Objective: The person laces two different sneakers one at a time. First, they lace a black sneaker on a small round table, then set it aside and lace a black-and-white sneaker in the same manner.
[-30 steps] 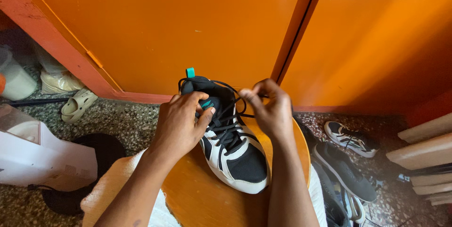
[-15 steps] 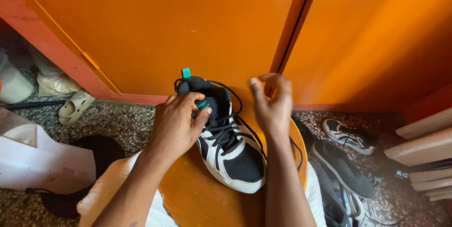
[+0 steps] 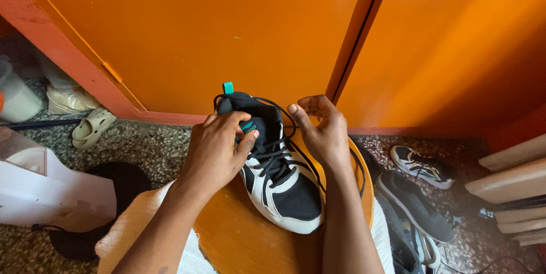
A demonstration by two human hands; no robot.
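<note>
Black-and-white sneaker toe-toward-camera on a round orange stool, heel near its far edge. Left hand clamped over the tongue; right hand pinching the black lace by the collar. Grey sneakers on speckled floor beyond the stool's right edge.

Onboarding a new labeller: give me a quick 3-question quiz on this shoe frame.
1. True or false: the left hand rests on the tongue of the black-and-white sneaker.
2. What does the sneaker stand on? A) speckled floor B) round orange stool C) white box
3. Fill in: the right hand pinches the black ____.

Key:
1. True.
2. B, the stool.
3. Lace.
</note>
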